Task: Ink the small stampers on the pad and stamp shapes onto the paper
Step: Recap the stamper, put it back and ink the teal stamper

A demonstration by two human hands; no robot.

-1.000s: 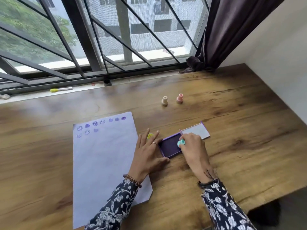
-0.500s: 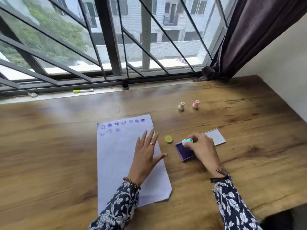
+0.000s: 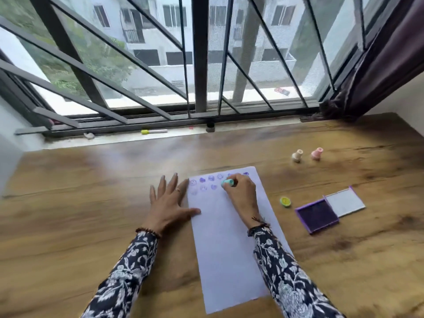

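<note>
A white sheet of paper (image 3: 229, 244) lies on the wooden table, with rows of purple stamped shapes (image 3: 207, 182) along its far end. My right hand (image 3: 242, 193) pinches a small teal stamper (image 3: 227, 182) and holds it down on the paper just under the top row. My left hand (image 3: 168, 200) lies flat with spread fingers at the paper's left edge, thumb on the sheet. The purple ink pad (image 3: 317, 216) sits open to the right, its white lid (image 3: 344, 201) folded back.
A yellow stamper (image 3: 285, 201) lies between paper and pad. A cream stamper (image 3: 297, 155) and a pink stamper (image 3: 316, 153) stand at the far right. A yellow-capped marker (image 3: 153, 131) lies on the window sill. A dark curtain (image 3: 376, 72) hangs at right.
My right hand has carried the teal stamper from the ink pad over to the stamped rows on the paper. My left hand has slid from the paper's right side to its left edge.
</note>
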